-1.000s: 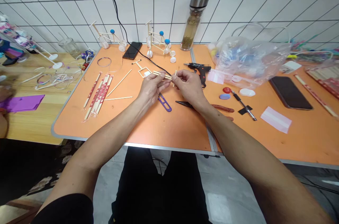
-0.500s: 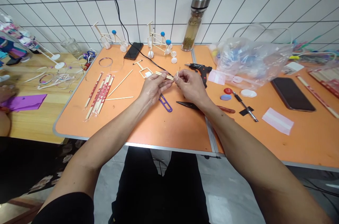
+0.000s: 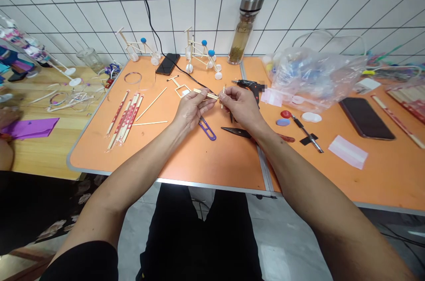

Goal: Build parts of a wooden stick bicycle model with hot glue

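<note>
Between its thumb and fingers, my left hand (image 3: 191, 110) is closed on a pair of thin wooden sticks (image 3: 206, 94) lying side by side. My right hand (image 3: 243, 107) pinches a short wooden stick (image 3: 223, 91), held upright near the right ends of that pair. Whether the pieces touch is too small to tell. Below the hands lie purple thread snips (image 3: 208, 130) and dark-jawed pliers (image 3: 236, 132), partly covered by my right wrist. Just behind my left hand is a small frame of sticks (image 3: 179, 86). A black hot glue gun (image 3: 249, 87) rests behind my right hand.
Wrapped chopsticks (image 3: 128, 119) and loose sticks (image 3: 151, 104) lie left. Stick models with wheels (image 3: 199, 52), a phone (image 3: 168, 64) and a tea bottle (image 3: 244, 28) stand or lie at the back. Rightward are a plastic bag (image 3: 315, 75), a pen (image 3: 307, 134) and another phone (image 3: 368, 118).
My right hand has shifted slightly with the short stick, which shows more plainly upright at the ends of the paired sticks. My left hand has barely moved.
</note>
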The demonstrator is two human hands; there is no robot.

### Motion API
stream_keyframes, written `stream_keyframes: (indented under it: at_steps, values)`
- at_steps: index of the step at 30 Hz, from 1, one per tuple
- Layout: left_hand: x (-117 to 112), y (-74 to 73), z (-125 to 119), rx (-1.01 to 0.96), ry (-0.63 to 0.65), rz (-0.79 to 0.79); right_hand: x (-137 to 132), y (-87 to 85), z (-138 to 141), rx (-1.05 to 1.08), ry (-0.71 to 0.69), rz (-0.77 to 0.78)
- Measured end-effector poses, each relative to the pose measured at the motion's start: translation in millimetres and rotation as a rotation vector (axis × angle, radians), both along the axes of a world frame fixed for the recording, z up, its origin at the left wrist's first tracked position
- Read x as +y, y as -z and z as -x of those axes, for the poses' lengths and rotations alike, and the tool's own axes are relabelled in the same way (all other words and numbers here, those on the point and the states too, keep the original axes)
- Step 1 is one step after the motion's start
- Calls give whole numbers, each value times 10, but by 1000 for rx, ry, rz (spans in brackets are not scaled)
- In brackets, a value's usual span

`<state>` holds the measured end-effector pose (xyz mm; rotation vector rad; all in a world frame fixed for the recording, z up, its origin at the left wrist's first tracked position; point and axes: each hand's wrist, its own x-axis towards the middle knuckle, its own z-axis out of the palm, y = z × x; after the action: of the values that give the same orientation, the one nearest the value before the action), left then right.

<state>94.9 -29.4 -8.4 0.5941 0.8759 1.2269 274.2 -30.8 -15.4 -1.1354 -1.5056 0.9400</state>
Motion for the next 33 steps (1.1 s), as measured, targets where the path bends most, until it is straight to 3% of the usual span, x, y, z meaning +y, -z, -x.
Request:
stream_keyframes:
  at_steps: [7, 33]
  values:
    - [11, 25, 10, -7, 1, -22, -10, -5, 3, 107, -6, 46]
    - [13, 33, 5, -1, -6, 10, -27, -2, 31, 56, -22, 41]
